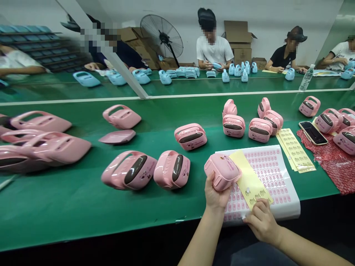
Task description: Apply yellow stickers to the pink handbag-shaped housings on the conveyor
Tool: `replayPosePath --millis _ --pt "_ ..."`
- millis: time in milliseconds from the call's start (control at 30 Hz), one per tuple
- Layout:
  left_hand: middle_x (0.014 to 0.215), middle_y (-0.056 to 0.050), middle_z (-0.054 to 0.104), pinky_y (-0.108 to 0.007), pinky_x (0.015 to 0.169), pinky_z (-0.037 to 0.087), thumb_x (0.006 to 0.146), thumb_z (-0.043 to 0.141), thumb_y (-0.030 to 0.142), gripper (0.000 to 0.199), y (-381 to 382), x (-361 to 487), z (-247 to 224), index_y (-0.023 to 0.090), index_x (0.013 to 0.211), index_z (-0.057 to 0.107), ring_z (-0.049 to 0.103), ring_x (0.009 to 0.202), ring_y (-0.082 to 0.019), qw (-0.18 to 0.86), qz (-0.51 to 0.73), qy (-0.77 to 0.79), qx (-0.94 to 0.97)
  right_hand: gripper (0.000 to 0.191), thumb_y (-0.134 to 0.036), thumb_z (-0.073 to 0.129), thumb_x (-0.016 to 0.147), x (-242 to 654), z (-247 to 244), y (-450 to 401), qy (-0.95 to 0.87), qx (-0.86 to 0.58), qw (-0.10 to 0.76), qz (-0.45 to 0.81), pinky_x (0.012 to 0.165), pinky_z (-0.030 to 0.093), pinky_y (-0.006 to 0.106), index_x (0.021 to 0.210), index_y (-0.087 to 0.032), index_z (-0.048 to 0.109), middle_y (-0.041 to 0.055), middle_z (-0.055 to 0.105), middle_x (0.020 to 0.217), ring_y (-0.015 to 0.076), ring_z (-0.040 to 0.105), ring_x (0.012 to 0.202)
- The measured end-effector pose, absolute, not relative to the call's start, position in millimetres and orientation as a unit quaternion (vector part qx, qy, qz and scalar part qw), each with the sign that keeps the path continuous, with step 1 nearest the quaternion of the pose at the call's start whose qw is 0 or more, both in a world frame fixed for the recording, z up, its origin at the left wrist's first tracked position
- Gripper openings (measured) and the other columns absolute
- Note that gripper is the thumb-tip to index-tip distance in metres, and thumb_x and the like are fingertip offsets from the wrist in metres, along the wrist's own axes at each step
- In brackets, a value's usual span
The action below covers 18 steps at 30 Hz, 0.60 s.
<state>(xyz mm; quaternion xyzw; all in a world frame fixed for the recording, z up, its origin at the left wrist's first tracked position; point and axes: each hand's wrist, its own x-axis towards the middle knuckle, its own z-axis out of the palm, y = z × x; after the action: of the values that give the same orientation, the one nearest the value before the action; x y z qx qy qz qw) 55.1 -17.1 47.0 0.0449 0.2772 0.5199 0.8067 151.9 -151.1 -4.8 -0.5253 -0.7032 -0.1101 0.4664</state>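
My left hand (217, 194) grips a pink plastic case (222, 170) from below, tilted over the left part of a sticker sheet. At the lower edge of a yellow label strip (248, 177), my right hand (262, 220) has its fingers pinched together, with a small whitish piece at the fingertips too small to make out. The strip lies slanted across the white sheet of pink oval stickers (287, 192), its upper left part next to the case. A few dark-printed labels remain near the strip's lower end.
Pink cases (173, 170) stand left of the sheet and behind it. Yellow label sheets (295, 149), a phone (313, 133) and red patterned wrap (332, 162) lie at right. Across the green table (97, 210), people handle blue cases (165, 77).
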Motion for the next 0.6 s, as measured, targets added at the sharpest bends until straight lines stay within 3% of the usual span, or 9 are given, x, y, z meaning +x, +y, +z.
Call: replayPosePath --millis 200,300,400,600 --pt "0.105 -0.014 0.066 -0.042 0.08 0.05 0.074 0.052 0.04 0.053 -21.3 58.6 40.4 0.016 0.121 0.051 0.06 0.099 -0.03 0.846 0.512 0.148 -0.021 0.019 -0.036 0.062 0.076 162.4 44.2 -124.9 -0.424 -0.58 0.632 0.29 0.057 0.041 0.029 0.066 -0.021 0.06 0.0003 0.057 0.062 0.0153 0.052 0.061" --pt "0.104 -0.013 0.067 -0.039 0.081 0.05 0.077 0.048 0.038 0.047 -29.1 63.9 34.1 0.017 0.118 0.055 0.061 0.097 -0.028 0.858 0.502 0.103 -0.026 0.027 -0.044 0.07 0.065 160.5 65.6 -99.5 -0.262 -0.526 0.697 0.41 0.059 0.042 0.028 0.061 -0.02 0.059 -0.0016 0.055 0.058 0.0142 0.051 0.058" --pt "0.1 -0.013 0.069 -0.036 0.077 0.052 0.077 0.045 0.037 0.043 -37.1 67.9 31.4 0.017 0.112 0.059 0.064 0.09 -0.025 0.873 0.481 0.077 -0.028 0.026 -0.042 0.074 0.059 150.7 74.0 -84.7 -0.234 -0.516 0.706 0.424 0.063 0.043 0.029 0.059 -0.019 0.062 -0.0014 0.057 0.059 0.0144 0.051 0.061" --pt "0.095 -0.015 0.069 -0.033 0.078 0.052 0.077 0.044 0.04 0.046 -46.7 73.9 43.7 0.012 0.11 0.061 0.065 0.087 -0.024 0.872 0.472 0.116 -0.065 0.021 -0.038 0.072 0.062 143.5 71.1 -82.3 -0.294 -0.585 0.681 0.326 0.065 0.043 0.03 0.057 -0.019 0.063 0.0005 0.059 0.063 0.016 0.053 0.064"
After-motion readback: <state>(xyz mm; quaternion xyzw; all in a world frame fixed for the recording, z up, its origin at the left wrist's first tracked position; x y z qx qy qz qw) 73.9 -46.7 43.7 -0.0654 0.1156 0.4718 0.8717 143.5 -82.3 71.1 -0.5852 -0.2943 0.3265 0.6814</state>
